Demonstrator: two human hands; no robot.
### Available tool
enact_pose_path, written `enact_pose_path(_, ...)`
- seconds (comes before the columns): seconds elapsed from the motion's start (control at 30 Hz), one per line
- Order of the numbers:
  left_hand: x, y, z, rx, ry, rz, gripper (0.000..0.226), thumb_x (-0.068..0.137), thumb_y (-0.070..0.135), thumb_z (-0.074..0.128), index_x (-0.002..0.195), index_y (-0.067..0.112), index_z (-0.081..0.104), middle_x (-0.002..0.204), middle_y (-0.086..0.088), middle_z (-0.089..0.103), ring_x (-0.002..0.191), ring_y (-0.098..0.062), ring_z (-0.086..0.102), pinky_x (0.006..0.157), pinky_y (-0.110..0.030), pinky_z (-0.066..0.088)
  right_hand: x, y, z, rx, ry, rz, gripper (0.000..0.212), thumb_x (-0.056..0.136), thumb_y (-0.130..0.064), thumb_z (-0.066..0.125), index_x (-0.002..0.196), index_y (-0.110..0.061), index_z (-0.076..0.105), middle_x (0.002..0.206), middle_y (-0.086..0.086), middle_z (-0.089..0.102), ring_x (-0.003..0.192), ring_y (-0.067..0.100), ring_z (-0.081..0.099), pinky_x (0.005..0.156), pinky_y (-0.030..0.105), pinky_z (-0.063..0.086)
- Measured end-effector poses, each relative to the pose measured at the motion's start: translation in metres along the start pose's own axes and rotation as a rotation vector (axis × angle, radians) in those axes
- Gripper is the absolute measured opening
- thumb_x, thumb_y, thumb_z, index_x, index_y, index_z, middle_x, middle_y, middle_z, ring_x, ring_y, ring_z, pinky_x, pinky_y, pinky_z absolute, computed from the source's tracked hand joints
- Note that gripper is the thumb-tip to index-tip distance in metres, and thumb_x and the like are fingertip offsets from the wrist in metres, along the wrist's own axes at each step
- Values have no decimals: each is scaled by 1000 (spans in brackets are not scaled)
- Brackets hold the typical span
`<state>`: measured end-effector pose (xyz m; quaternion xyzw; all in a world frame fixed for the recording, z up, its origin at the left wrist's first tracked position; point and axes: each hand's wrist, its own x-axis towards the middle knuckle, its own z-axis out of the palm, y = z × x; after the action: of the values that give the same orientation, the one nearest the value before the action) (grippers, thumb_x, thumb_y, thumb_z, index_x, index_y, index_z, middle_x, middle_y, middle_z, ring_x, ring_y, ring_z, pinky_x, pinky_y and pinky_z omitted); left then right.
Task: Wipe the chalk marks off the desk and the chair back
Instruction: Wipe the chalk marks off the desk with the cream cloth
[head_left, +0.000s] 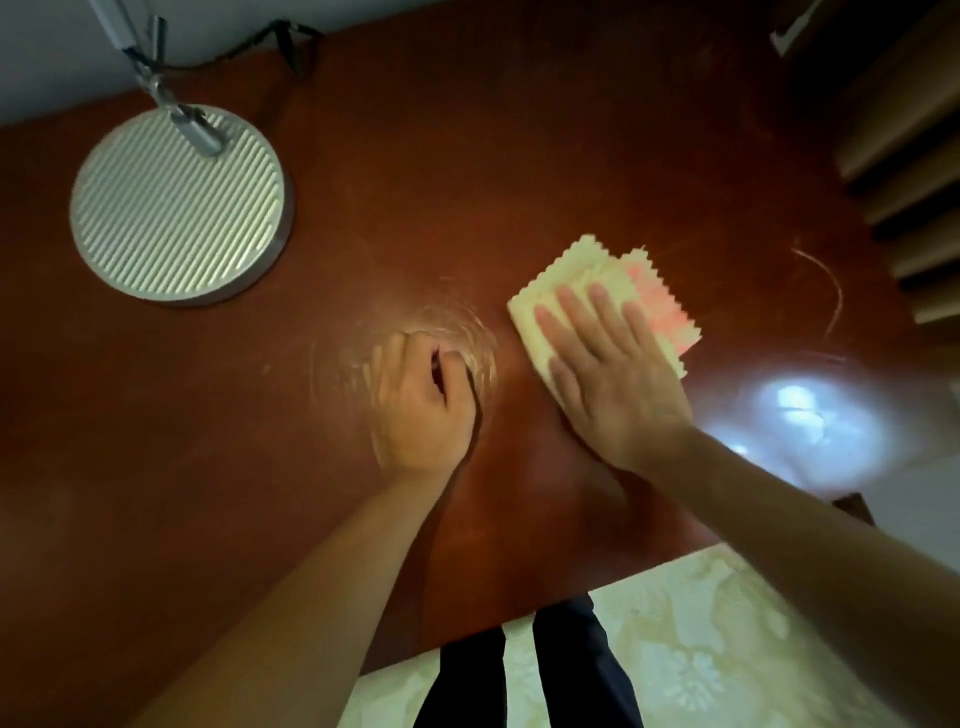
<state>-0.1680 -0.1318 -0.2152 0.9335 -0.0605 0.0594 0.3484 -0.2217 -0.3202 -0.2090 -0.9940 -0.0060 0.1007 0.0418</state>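
The reddish-brown surface (467, 156) fills most of your view, with a round ribbed lamp base (179, 205) standing at its far left and slatted wood (904, 171) at the right edge that may be the chair back, though you cannot be sure of that from here. Your right hand (613, 374) lies flat on the folded yellow-and-pink cloth (587, 291), fingers (569, 304) straight and pressing it down onto the surface, just right of centre. Your left hand (421, 400) rests beside it, loosely clenched, with something small and dark peeking between thumb and forefinger; whether it is pinching an object there is too blurred to tell. Judging by what lies around you, the job is only part done. A pale swirl of chalk smear (452, 332) sits under and around your left hand, touching it, and looks smudged rather than cleaned. A thin curved chalk line (826, 280) remains well to the right of the cloth, apparently untouched. A bright glare patch (810, 410) near the right edge hides whatever may be marked there. The chair back still seems to be ahead of you.
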Motion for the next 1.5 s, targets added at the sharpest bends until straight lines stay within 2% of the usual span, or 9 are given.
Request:
enact_pose_path(0.17, 0, 3, -3, -47, -12, 16, 22, 94, 21, 45, 76, 11, 54, 78, -1, 50, 76, -20, 47, 79, -36, 39, 68, -26, -14, 119, 41, 322, 55, 104, -37, 15, 158, -29, 6, 166, 5, 0, 152, 32, -6, 122, 50, -1)
enact_pose_path(0.37, -5, -7, -7, -211, 56, 26, 13, 93, 14, 51, 82, 9, 55, 81, 6, 47, 76, -7, 40, 72, -15, 30, 34, -103, 0, 19, -57, 16, 62, 103, -39, 24, 157, -28, -5, 165, 5, -10, 151, 32, -13, 122, 51, -1)
enact_pose_path(0.53, -5, -8, -8, -193, 108, -9, 13, 89, 8, 60, 77, 9, 54, 78, 7, 46, 72, -6, 38, 71, -7, 31, 3, -100, -4, 122, -85, -61, 59, 101, -37, 30, 157, -26, 16, 166, 1, 4, 152, 28, -5, 122, 46, -3)
enact_pose_path(0.7, -2, -6, -6, -246, 198, -37, 10, 95, 6, 52, 89, 3, 60, 84, 3, 51, 76, -9, 45, 71, -18, 35, 78, -100, -13, 44, -85, -61, 56, 106, -41, 24, 157, -34, 1, 166, -1, -8, 151, 26, -14, 122, 46, -6)
enact_pose_path(0.83, 4, -1, -7, -298, 220, -127, 15, 99, 10, 50, 108, 1, 56, 85, -4, 58, 76, -19, 56, 71, -30, 47, 150, -106, -25, 63, -29, -109, 49, 108, -38, 16, 156, -38, 9, 166, -3, 0, 152, 24, -7, 123, 46, -1)
enact_pose_path(1.0, 3, 0, -8, -281, 191, -129, 9, 97, 10, 49, 96, 18, 48, 83, 8, 52, 75, -14, 53, 70, -33, 49, 177, -77, -33, 108, -1, -38, 49, 107, -39, 16, 156, -36, 11, 166, -2, 2, 152, 23, -5, 122, 45, -1)
enact_pose_path(1.13, 3, 1, -7, -194, 160, -84, 19, 90, 3, 55, 82, 18, 48, 77, 17, 41, 72, -4, 40, 70, -22, 37, 169, -21, -34, 112, 36, 147, 51, 107, -40, 15, 157, -34, 10, 166, 0, 1, 152, 25, -4, 122, 45, 0)
enact_pose_path(1.27, 2, 2, -6, -100, 80, -45, 11, 86, 3, 62, 78, 8, 57, 74, 1, 53, 73, -15, 46, 70, -31, 42, 143, 30, -30, 127, 79, 359, 52, 106, -41, 14, 157, -31, 11, 166, 3, 4, 152, 27, -1, 123, 47, 4)
enact_pose_path(1.5, 2, 10, -10, 3, 8, -19, 7, 80, 4, 66, 77, 4, 59, 74, -8, 56, 73, -28, 52, 73, -42, 44, 42, -29, -1, 144, 143, 425, 51, 106, -34, 25, 157, -26, 22, 164, 7, 14, 152, 33, 8, 121, 50, 8)
